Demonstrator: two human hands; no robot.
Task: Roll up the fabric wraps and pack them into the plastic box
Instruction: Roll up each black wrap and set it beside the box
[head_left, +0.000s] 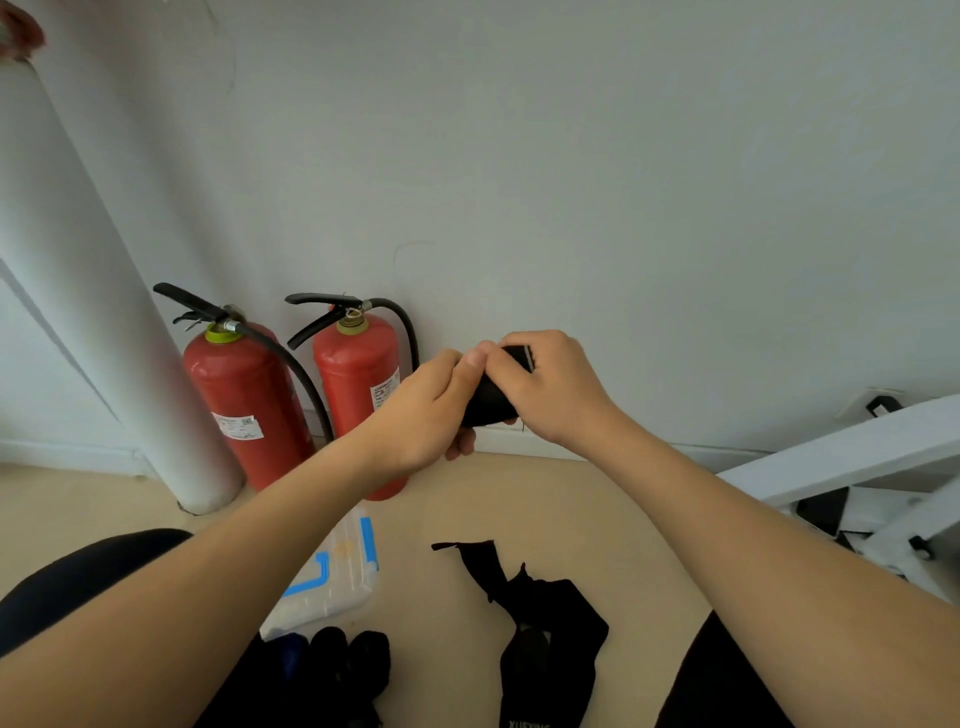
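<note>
Left hand (426, 410) and right hand (550, 389) both grip a black rolled fabric wrap (491, 400) raised above the floor; its long axis runs steeply, upper end tilted right. Below, the clear plastic box (332, 577) lies beside loose black wraps (545, 613).

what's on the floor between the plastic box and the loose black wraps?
Head view: bare floor separates the plastic box from the loose wraps.

Both bare forearms extended forward and raised, converging at centre. Left hand (426, 410) curled, thumb on top, fingers underneath. Right hand (550, 387) closed from above, knuckles up, thumb touching the left thumb.
</note>
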